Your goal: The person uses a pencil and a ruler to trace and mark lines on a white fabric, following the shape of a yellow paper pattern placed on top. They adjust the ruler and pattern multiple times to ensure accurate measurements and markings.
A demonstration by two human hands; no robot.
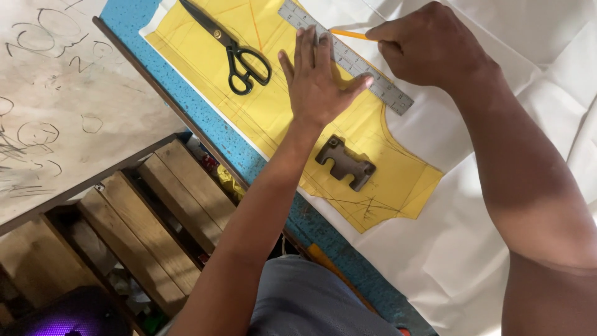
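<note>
A yellow paper pattern (273, 106) lies on white fabric (472, 236) spread over a blue table (205, 124). My left hand (317, 78) lies flat with spread fingers, pressing a grey metal ruler (388, 90) onto the pattern. My right hand (429, 43) is closed on an orange pencil (348, 34), whose tip sits at the ruler's far edge. Black scissors (233, 50) rest on the pattern to the left of my left hand. A dark metal weight (345, 163) sits on the pattern below my left hand.
Wooden slats (155, 211) and clutter lie under the table at the lower left. A scribbled pale board (56, 93) stands to the left. The table's dark edge (155, 87) runs diagonally.
</note>
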